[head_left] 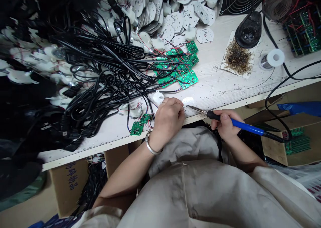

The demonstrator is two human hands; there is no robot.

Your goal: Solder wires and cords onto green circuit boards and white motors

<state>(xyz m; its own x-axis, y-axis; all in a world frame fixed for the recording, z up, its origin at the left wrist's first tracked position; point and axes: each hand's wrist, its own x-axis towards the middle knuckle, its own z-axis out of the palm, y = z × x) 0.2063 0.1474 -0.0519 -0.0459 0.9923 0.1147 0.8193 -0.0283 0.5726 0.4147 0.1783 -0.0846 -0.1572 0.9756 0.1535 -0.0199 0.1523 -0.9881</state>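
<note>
My right hand [227, 122] is closed around a soldering iron [247, 126] with a blue and black handle. The iron's metal tip points left and meets or hovers over a small white plate [188, 102] near the bench's front edge. Just left of that plate, my left hand [170, 116] rests with curled fingers; whatever they pinch is hidden beneath them. Beside this hand lie a white round motor part [158, 97] and a small green circuit board [137, 128] with thin red, blue and black wires.
Bundled black cables [107, 67] cover the bench's left, with green boards [188, 79] at their ends. White plates [175, 22] are heaped behind. To the right are a solder spool [275, 58], a residue-covered pad [238, 59], an iron holder [248, 29] and a fan [244, 0].
</note>
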